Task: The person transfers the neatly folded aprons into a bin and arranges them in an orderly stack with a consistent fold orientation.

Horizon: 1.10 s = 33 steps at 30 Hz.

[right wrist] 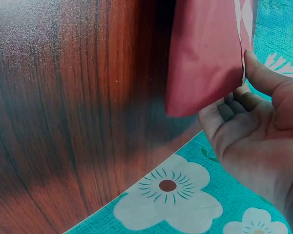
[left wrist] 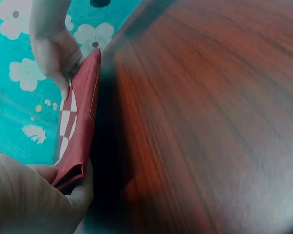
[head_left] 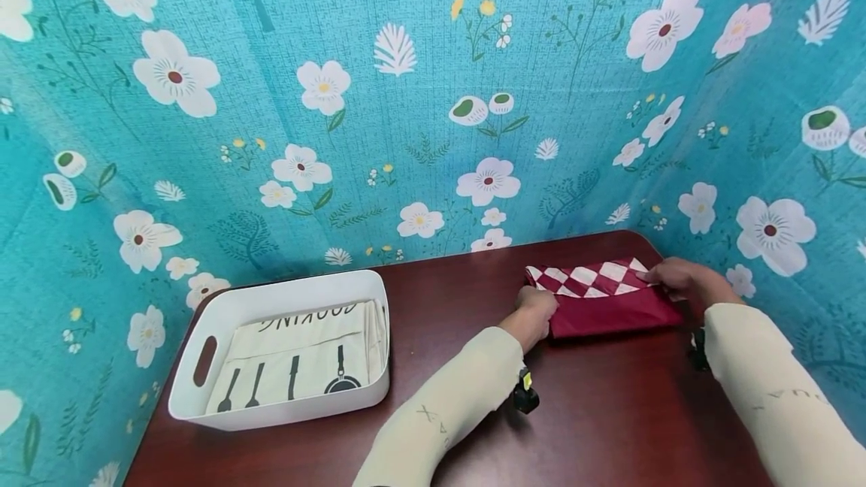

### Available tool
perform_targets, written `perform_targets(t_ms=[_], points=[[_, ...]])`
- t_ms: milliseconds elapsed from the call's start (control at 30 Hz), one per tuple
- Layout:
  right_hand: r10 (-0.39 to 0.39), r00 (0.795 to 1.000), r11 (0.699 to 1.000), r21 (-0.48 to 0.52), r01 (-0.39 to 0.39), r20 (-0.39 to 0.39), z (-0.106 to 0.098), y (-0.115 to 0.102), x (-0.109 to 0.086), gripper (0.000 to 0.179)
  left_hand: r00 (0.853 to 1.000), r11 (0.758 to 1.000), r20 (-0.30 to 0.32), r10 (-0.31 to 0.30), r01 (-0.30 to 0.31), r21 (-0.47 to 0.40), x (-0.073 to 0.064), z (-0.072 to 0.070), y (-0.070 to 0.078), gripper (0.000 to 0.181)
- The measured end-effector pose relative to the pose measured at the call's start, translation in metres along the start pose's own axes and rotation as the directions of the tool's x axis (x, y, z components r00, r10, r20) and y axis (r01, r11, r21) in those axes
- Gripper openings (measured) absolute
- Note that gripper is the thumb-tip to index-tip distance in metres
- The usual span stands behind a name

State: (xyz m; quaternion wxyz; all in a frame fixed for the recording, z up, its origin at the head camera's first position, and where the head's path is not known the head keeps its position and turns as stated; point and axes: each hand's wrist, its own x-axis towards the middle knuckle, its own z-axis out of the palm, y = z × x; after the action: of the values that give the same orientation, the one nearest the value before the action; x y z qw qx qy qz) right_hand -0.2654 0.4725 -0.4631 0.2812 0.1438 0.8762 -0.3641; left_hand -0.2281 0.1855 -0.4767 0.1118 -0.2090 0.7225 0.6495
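Note:
A folded dark red cloth with a band of red and white diamonds spans between my two hands at the table's far right. My left hand pinches its left end, thumb on one face and fingers on the other, as the left wrist view shows. At the opposite end my right hand grips the corner by the diamond band. In the right wrist view, the thumb presses the edge of the cloth while the fingers curl beneath. A dark shadow lies on the table beside the cloth.
On the left of the dark wooden table stands a white plastic bin with a handle slot. Inside lies a folded cream cloth printed with utensils and lettering. A teal floral curtain hangs behind and along both sides.

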Motion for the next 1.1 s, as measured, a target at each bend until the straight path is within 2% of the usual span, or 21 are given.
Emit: perform_targets(t_ms=[167,333,467,633,967,1100], points=[[-0.040,0.998,0.999,0.017,0.039,0.041,-0.005,-0.007,-0.003,0.026,0.998,0.994,0.049,0.026,-0.031,0.103,0.010,-0.012,0.008,0.017],[-0.057,0.995,0.998,0.043,0.053,0.080,-0.017,-0.016,-0.008,0.039,0.996,0.988,0.090,0.014,-0.028,0.154,0.018,-0.020,0.015,0.021],[-0.076,0.992,0.997,0.036,0.073,0.100,-0.024,-0.020,-0.014,0.053,0.992,0.992,0.121,-0.031,0.015,0.128,0.021,-0.026,0.022,0.022],[-0.080,0.991,0.996,0.035,0.077,0.106,-0.027,-0.022,-0.017,0.055,0.981,0.994,0.173,-0.088,0.075,0.081,0.021,-0.034,0.030,0.026],[-0.075,0.994,0.996,0.051,0.071,0.084,-0.030,-0.040,-0.025,0.067,0.981,0.994,0.187,-0.060,0.041,0.102,0.023,-0.049,0.050,0.035],[-0.082,0.993,0.995,0.056,0.077,0.089,-0.029,-0.042,-0.028,0.071,0.981,0.993,0.191,-0.037,0.015,0.118,0.020,-0.056,0.058,0.032]])
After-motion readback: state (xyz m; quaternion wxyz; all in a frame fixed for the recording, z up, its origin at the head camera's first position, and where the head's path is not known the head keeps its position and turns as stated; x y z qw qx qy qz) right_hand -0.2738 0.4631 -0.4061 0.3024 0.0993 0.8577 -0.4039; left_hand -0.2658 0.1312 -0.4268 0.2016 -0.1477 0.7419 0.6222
